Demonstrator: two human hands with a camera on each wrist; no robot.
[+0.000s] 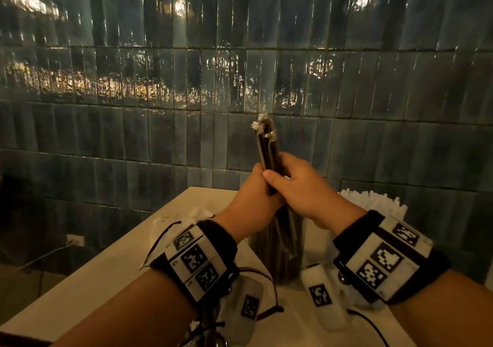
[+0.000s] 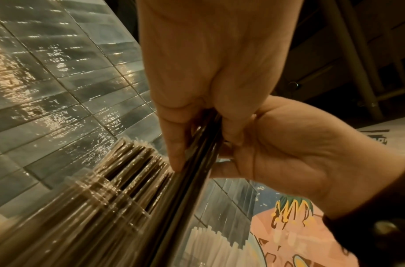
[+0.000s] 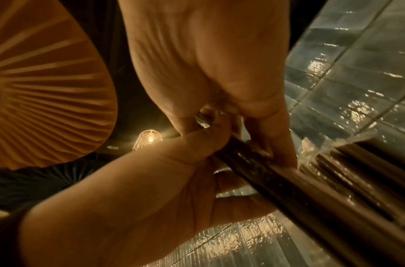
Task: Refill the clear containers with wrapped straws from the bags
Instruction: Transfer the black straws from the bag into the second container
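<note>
Tiled wall (image 1: 106, 133); straws (image 1: 268, 146) in both hands

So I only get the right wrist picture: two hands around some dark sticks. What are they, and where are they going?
Observer: They are dark wrapped straws. In the head view the left hand and right hand hold them upright, with the lower ends down at a clear container of similar straws.
Visitor: Is that the only container?
Observer: No. A second one to its right holds white wrapped straws.
Visitor: Anything on the other side?
Observer: Crumpled clear plastic, probably a bag, lies on the pale counter beyond the left wrist.
</note>
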